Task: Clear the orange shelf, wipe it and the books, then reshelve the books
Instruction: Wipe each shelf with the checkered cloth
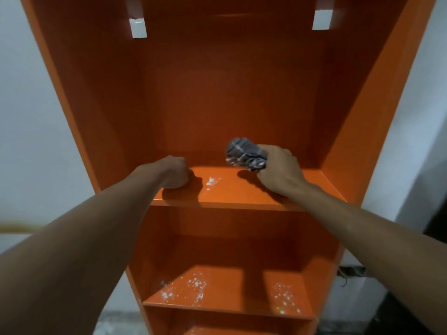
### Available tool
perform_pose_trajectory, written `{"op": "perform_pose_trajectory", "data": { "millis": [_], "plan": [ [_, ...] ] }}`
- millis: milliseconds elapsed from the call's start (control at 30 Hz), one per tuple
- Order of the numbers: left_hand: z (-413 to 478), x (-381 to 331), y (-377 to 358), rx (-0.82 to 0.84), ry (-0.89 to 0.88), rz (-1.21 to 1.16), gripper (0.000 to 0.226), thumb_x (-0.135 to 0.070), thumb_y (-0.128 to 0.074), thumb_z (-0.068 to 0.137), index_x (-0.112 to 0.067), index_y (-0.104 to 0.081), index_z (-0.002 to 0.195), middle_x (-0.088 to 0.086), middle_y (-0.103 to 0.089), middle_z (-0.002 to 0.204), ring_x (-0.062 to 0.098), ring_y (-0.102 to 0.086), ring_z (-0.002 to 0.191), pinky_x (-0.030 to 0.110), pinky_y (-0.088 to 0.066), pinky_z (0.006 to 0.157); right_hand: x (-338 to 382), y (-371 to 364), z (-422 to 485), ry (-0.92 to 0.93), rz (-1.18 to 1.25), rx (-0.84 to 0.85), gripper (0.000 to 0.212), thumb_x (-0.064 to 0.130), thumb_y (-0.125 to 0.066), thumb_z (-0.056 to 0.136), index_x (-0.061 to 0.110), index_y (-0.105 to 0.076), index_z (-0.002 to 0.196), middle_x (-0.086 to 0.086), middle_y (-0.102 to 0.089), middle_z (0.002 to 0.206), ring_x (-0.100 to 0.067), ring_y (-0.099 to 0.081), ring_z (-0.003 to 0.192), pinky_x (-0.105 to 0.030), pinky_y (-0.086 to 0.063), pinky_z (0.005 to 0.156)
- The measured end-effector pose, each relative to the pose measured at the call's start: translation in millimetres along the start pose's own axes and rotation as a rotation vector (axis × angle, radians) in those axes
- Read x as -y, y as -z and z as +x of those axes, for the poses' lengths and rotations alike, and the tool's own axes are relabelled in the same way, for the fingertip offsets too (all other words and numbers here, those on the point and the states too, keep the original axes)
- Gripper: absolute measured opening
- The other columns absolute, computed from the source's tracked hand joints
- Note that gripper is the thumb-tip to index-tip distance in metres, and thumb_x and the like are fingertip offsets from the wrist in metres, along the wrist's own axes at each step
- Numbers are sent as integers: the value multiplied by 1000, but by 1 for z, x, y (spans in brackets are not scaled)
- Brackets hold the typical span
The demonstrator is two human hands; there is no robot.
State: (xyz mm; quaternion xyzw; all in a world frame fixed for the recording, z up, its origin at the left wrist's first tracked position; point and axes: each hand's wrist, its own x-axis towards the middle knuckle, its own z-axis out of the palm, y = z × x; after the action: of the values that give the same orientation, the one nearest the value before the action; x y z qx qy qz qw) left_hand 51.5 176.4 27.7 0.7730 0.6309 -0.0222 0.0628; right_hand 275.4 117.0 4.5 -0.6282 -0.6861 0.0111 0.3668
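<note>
An orange shelf unit (242,189) fills the head view, and no books are in sight. My right hand (280,170) grips a crumpled grey cloth (244,153) just above the right half of the upper board. My left hand (175,174) rests as a closed fist on the left part of the same board and holds nothing. A patch of white dust (212,181) lies on the board between my hands.
White dust specks (196,284) spot the lower shelf board. Two white brackets (137,27) sit high on the back panel. A white wall flanks the unit on both sides; a dark object (433,213) stands at the right.
</note>
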Motion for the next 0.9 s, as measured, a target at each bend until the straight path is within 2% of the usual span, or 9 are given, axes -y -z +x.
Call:
{"op": "perform_pose_trajectory", "data": {
  "millis": [67, 200, 300, 433, 533, 633, 767, 833, 900],
  "plan": [
    [-1, 4, 3, 25, -34, 27, 37, -19, -34, 105, -20, -54, 137, 7, -57, 129, 27, -56, 117, 38, -46, 103, -19, -14, 17, -166, -140, 65, 25, 24, -60, 86, 35, -66, 107, -2, -73, 101, -31, -66, 94, -38, -52, 76],
    [2, 17, 6, 40, -89, -32, 41, -11, -34, 104, -22, -53, 139, 3, -54, 138, 25, -54, 123, 37, -43, 107, -15, -35, 39, -319, -280, 154, 22, 31, -50, 85, 26, -63, 102, -4, -66, 90, -29, -58, 80, -38, -51, 78],
    [7, 25, 6, 37, -108, -117, 39, -10, -36, 104, -21, -57, 135, 2, -54, 139, 23, -54, 123, 33, -43, 104, 12, -48, 38, -232, -266, 188, 25, 34, -50, 89, 34, -63, 110, -2, -69, 98, -30, -59, 84, -35, -46, 76],
    [8, 33, 6, 22, -139, -161, 29, -15, -41, 104, -15, -63, 122, 8, -63, 122, 23, -60, 110, 36, -49, 98, 57, -60, 9, -87, -243, 201, 35, 25, -55, 85, 39, -64, 116, 1, -70, 100, -31, -63, 95, -31, -41, 70],
    [9, 40, 5, -2, -190, -101, 23, -15, -45, 102, -7, -65, 110, 12, -67, 110, 28, -64, 101, 40, -53, 91, 83, -67, -26, 54, -212, 141, 25, 20, -59, 86, 33, -67, 106, 2, -69, 94, -27, -60, 85, -32, -39, 64],
    [10, 46, 4, -2, -249, -97, 30, -13, -43, 102, -12, -67, 122, 10, -65, 123, 28, -61, 109, 43, -52, 96, 97, -65, -66, 163, -82, 125, 17, 19, -69, 83, 32, -68, 95, 6, -66, 87, -20, -56, 81, -36, -45, 66],
    [9, 51, 5, 22, -292, -112, 41, -5, -36, 102, -16, -61, 132, 7, -59, 135, 27, -58, 115, 41, -50, 98, 110, -52, -102, 184, 75, 254, 29, 10, -69, 78, 33, -70, 96, 14, -69, 91, -6, -63, 85, -34, -51, 69],
    [10, 52, 4, 24, -312, -122, 38, -7, -38, 102, -15, -64, 128, 7, -62, 130, 26, -60, 112, 40, -51, 96, 113, -43, -101, 149, 137, 210, 31, 7, -62, 77, 35, -69, 88, 19, -69, 82, 1, -64, 78, -31, -52, 65],
    [12, 53, 3, 24, -309, -139, 31, -13, -41, 103, -14, -67, 119, 6, -66, 114, 23, -62, 97, 35, -53, 88, 113, -34, -88, 94, 156, 96, 38, 9, -56, 74, 46, -66, 76, 26, -66, 71, 7, -61, 71, -24, -49, 63]
  ]
}}
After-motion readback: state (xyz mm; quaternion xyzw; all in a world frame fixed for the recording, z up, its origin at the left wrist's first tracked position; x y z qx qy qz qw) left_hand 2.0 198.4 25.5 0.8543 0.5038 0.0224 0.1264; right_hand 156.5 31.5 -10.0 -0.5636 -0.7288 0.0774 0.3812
